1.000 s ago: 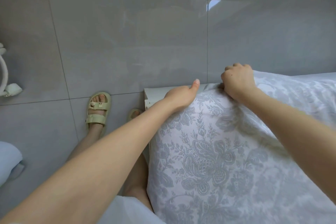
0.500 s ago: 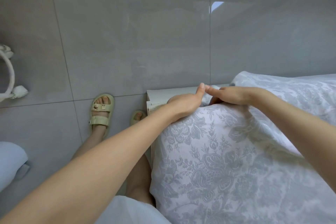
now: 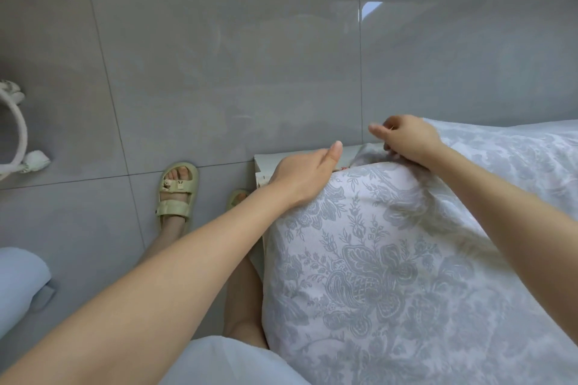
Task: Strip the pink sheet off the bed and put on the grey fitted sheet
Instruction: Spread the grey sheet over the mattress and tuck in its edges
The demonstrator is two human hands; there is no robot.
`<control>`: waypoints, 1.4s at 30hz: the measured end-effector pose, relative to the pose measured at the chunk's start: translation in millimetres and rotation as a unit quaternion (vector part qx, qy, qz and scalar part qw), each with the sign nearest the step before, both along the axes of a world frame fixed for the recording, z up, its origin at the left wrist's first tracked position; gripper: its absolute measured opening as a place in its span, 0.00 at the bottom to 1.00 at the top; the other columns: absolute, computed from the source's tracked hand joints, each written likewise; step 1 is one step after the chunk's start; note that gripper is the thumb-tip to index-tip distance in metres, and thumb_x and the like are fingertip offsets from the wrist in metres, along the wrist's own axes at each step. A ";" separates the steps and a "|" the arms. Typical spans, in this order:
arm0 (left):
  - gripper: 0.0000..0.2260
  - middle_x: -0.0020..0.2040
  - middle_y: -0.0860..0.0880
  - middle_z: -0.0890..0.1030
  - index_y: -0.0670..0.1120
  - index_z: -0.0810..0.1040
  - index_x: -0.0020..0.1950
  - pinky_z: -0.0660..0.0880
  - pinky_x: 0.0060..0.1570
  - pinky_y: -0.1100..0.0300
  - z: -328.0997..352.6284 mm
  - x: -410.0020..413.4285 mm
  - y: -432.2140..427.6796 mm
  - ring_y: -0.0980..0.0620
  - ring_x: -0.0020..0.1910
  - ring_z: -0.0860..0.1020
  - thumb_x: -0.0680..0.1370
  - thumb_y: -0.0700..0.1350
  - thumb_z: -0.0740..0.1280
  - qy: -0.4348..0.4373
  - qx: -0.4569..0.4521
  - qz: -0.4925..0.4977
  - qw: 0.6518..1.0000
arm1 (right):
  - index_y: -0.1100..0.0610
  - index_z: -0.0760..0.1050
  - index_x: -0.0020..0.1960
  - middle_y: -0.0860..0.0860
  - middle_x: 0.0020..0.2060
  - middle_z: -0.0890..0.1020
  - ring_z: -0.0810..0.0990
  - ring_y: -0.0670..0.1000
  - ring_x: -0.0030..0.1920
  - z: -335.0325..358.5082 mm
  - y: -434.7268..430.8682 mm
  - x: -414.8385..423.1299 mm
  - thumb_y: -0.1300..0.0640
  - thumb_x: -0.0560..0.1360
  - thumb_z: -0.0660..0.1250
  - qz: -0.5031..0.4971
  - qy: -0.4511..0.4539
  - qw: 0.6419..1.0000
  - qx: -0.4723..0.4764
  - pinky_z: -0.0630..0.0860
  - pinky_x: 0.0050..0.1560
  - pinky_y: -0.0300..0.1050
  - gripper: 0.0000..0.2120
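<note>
The grey fitted sheet (image 3: 375, 259), white with a grey floral print, covers the bed's corner and fills the lower right. A bare strip of the white mattress corner (image 3: 266, 162) shows beyond its edge. My left hand (image 3: 303, 178) lies on the sheet's corner with the thumb stretched forward and the fingers curled under the fabric edge. My right hand (image 3: 406, 137) is just to the right at the same edge, fingers curled, pinching a fold of the sheet. No pink sheet is visible.
Glossy grey floor tiles (image 3: 219, 56) stretch beyond the bed. My sandalled feet (image 3: 176, 191) stand left of the corner. A white looped object (image 3: 15, 134) is at the left edge, and a pale blue thing (image 3: 18, 284) at the lower left.
My right hand went from a fist on the sheet to reaching toward the left thumb, then drew back right and up, pinching the edge. The left hand stayed at the corner.
</note>
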State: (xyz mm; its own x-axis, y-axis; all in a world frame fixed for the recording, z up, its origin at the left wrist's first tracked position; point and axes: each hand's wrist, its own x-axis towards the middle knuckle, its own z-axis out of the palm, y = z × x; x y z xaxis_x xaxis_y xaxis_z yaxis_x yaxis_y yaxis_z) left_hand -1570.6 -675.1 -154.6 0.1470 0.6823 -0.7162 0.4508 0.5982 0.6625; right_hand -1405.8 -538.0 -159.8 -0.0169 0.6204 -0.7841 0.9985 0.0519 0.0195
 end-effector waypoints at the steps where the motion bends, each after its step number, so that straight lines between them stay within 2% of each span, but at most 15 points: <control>1: 0.30 0.56 0.48 0.80 0.47 0.75 0.57 0.68 0.57 0.52 -1.7 -0.5 1.0 0.46 0.58 0.74 0.80 0.62 0.39 -0.005 -0.018 0.008 1.000 | 0.55 0.76 0.60 0.51 0.53 0.82 0.78 0.55 0.57 0.6 2.0 3.5 0.38 0.74 0.63 0.019 -0.018 1.000 0.005 0.71 0.57 0.47 0.24; 5: 0.30 0.55 0.53 0.80 0.48 0.75 0.54 0.68 0.58 0.54 -2.8 -2.1 4.0 0.49 0.58 0.75 0.79 0.63 0.39 -0.038 -0.055 0.036 0.997 | 0.56 0.70 0.70 0.54 0.62 0.77 0.75 0.54 0.63 -11.0 7.7 -0.3 0.47 0.68 0.75 -0.025 -0.043 0.992 -0.120 0.68 0.65 0.45 0.34; 9: 0.29 0.57 0.50 0.79 0.48 0.74 0.57 0.67 0.60 0.52 6.6 -0.2 2.3 0.47 0.60 0.73 0.80 0.62 0.38 -0.026 -0.041 0.016 0.999 | 0.57 0.80 0.57 0.53 0.50 0.82 0.78 0.53 0.51 -19.7 6.1 -4.0 0.57 0.70 0.73 0.069 -0.048 0.989 -0.119 0.72 0.50 0.41 0.16; 12: 0.27 0.59 0.48 0.78 0.49 0.74 0.56 0.65 0.57 0.54 16.5 2.2 -1.2 0.46 0.60 0.72 0.80 0.60 0.39 -0.024 -0.015 0.013 1.000 | 0.57 0.83 0.47 0.53 0.45 0.84 0.79 0.55 0.47 -4.0 3.5 5.4 0.54 0.73 0.70 0.099 -0.002 0.995 0.019 0.70 0.43 0.42 0.07; 14: 0.25 0.57 0.48 0.79 0.49 0.72 0.52 0.65 0.55 0.54 23.3 4.4 -4.2 0.45 0.58 0.73 0.81 0.60 0.40 -0.029 0.003 0.010 1.000 | 0.55 0.82 0.43 0.50 0.40 0.82 0.78 0.51 0.42 16.5 -1.2 15.6 0.53 0.72 0.72 0.068 0.067 0.995 0.039 0.68 0.40 0.41 0.05; 17: 0.26 0.53 0.47 0.79 0.45 0.73 0.54 0.66 0.54 0.53 30.9 7.3 -5.8 0.45 0.55 0.73 0.81 0.59 0.40 -0.036 0.013 0.012 0.999 | 0.59 0.80 0.41 0.46 0.44 0.79 0.76 0.49 0.43 38.1 -8.2 24.4 0.60 0.69 0.75 0.068 0.163 0.984 -0.003 0.68 0.42 0.30 0.04; 21: 0.26 0.47 0.48 0.78 0.45 0.73 0.52 0.65 0.50 0.54 30.9 6.9 -4.0 0.47 0.49 0.72 0.81 0.59 0.41 -0.038 0.016 0.013 0.999 | 0.60 0.78 0.39 0.44 0.48 0.79 0.77 0.48 0.45 31.6 -3.8 21.0 0.65 0.70 0.72 0.149 0.184 0.970 -0.055 0.65 0.42 0.21 0.05; 24: 0.24 0.44 0.49 0.76 0.46 0.71 0.49 0.65 0.49 0.54 28.9 6.0 -3.7 0.47 0.47 0.72 0.81 0.59 0.41 -0.034 0.017 0.008 0.999 | 0.56 0.76 0.40 0.45 0.39 0.78 0.76 0.50 0.42 24.2 4.9 22.1 0.64 0.71 0.70 0.218 0.122 0.965 -0.077 0.65 0.35 0.29 0.06; 26: 0.23 0.44 0.50 0.76 0.46 0.70 0.48 0.64 0.48 0.54 26.9 5.2 -3.0 0.47 0.47 0.71 0.81 0.59 0.41 -0.027 0.014 0.000 1.000 | 0.53 0.73 0.37 0.46 0.34 0.76 0.74 0.52 0.42 21.6 15.8 27.5 0.61 0.71 0.68 0.261 0.009 0.961 -0.093 0.64 0.34 0.38 0.07; 29: 0.22 0.47 0.49 0.77 0.47 0.70 0.48 0.64 0.49 0.54 19.9 2.5 -0.6 0.46 0.50 0.72 0.81 0.59 0.41 -0.020 -0.002 -0.001 1.000 | 0.52 0.78 0.39 0.52 0.43 0.82 0.77 0.55 0.44 11.9 26.7 22.2 0.58 0.72 0.68 0.287 -0.128 0.940 -0.132 0.71 0.41 0.39 0.04; 31: 0.22 0.53 0.48 0.79 0.49 0.70 0.49 0.65 0.52 0.54 16.2 0.2 1.0 0.46 0.55 0.73 0.81 0.59 0.41 -0.024 -0.018 0.002 1.000 | 0.55 0.82 0.47 0.54 0.49 0.83 0.79 0.56 0.49 2.9 23.8 15.8 0.60 0.73 0.66 0.303 -0.145 0.931 -0.142 0.74 0.48 0.41 0.07; 34: 0.23 0.53 0.48 0.78 0.49 0.71 0.50 0.65 0.53 0.54 18.2 -1.8 1.7 0.46 0.57 0.72 0.81 0.59 0.41 -0.044 -0.038 0.014 0.998 | 0.54 0.83 0.48 0.49 0.46 0.83 0.77 0.50 0.48 6.8 15.0 17.4 0.61 0.74 0.65 0.255 -0.070 0.952 -0.155 0.71 0.49 0.39 0.09; 37: 0.23 0.47 0.48 0.77 0.46 0.70 0.48 0.64 0.48 0.55 30.2 0.0 -0.7 0.45 0.53 0.73 0.81 0.58 0.41 -0.052 -0.022 0.021 0.998 | 0.53 0.83 0.41 0.46 0.43 0.83 0.79 0.48 0.48 30.6 14.7 24.7 0.61 0.75 0.64 0.107 0.001 0.970 -0.216 0.71 0.52 0.39 0.10; 39: 0.21 0.43 0.48 0.76 0.47 0.67 0.44 0.62 0.45 0.55 42.9 4.4 -4.7 0.45 0.48 0.71 0.82 0.58 0.42 -0.055 0.003 0.007 0.998 | 0.55 0.84 0.43 0.48 0.43 0.85 0.80 0.49 0.47 47.7 18.3 27.4 0.57 0.78 0.62 0.015 0.040 0.968 -0.248 0.71 0.56 0.44 0.13; 42: 0.17 0.32 0.54 0.67 0.51 0.61 0.39 0.58 0.41 0.56 60.0 9.9 -9.1 0.49 0.41 0.66 0.82 0.57 0.44 -0.055 0.050 0.003 0.997 | 0.50 0.85 0.47 0.44 0.47 0.85 0.80 0.47 0.51 66.0 22.9 24.8 0.47 0.82 0.52 -0.016 0.039 0.957 -0.287 0.70 0.60 0.44 0.23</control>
